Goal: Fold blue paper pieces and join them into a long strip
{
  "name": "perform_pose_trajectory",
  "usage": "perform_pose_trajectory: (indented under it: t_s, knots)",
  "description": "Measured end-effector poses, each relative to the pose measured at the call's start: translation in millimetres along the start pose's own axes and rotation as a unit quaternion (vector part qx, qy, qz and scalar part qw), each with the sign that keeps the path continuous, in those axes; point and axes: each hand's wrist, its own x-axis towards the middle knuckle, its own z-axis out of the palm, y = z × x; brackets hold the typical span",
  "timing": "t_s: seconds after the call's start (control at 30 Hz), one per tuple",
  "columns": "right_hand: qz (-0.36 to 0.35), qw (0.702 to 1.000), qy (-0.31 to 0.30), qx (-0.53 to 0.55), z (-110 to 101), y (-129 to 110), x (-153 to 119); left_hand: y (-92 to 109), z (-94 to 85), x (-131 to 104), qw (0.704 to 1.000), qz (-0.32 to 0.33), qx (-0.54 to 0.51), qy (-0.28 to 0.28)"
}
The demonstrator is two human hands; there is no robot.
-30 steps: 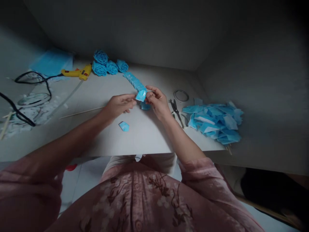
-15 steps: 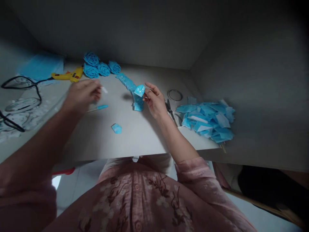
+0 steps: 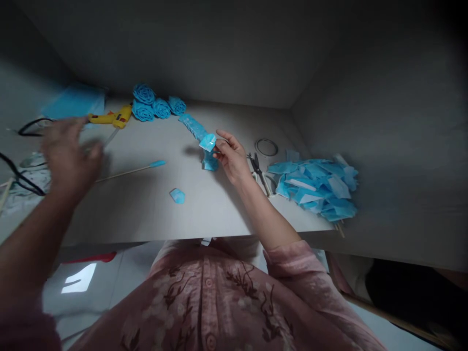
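Observation:
Between the thumb and fingertips of my right hand (image 3: 231,155) is a small blue fabric petal (image 3: 208,142), curved and shiny, held above the table. Beneath and beyond it a row of overlapping blue petals (image 3: 193,127) lies on the surface. My left hand (image 3: 73,156), blurred by motion, hovers at the left over white scraps, thumb apart from the fingers and nothing visible in it. A thin stick with a blue tip (image 3: 157,164) lies to its right. One loose blue petal (image 3: 177,196) rests flat near the table's front.
Several blue fabric roses (image 3: 143,111) sit at the back, beside a yellow glue gun (image 3: 122,117). Right of my right hand lie scissors (image 3: 259,170), a roll or ring (image 3: 266,146) and a heap of blue pieces (image 3: 318,185). Blue sheets (image 3: 78,100) lie back left. Walls enclose the table.
My left hand has swung left, away from the middle of the table, and its fingers have spread; the small white bit by its fingers is gone from view. My right hand keeps the petal.

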Motion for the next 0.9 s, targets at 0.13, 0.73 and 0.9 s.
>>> perform_pose_trajectory:
  t_s: [0.13,0.73,0.9]
  knots:
    - [-0.016,0.998,-0.020,0.050,0,1,-2,71,73.4,-17,0.939,-0.088,-0.276,-0.188]
    - [-0.055,0.983,-0.110,-0.136,-26,-32,5,122,120.7,-10,0.880,-0.050,-0.301,-0.364]
    - [-0.092,0.958,-0.193,-0.189,-30,-39,9,123,115.8,-9,0.887,-0.019,-0.274,-0.372]
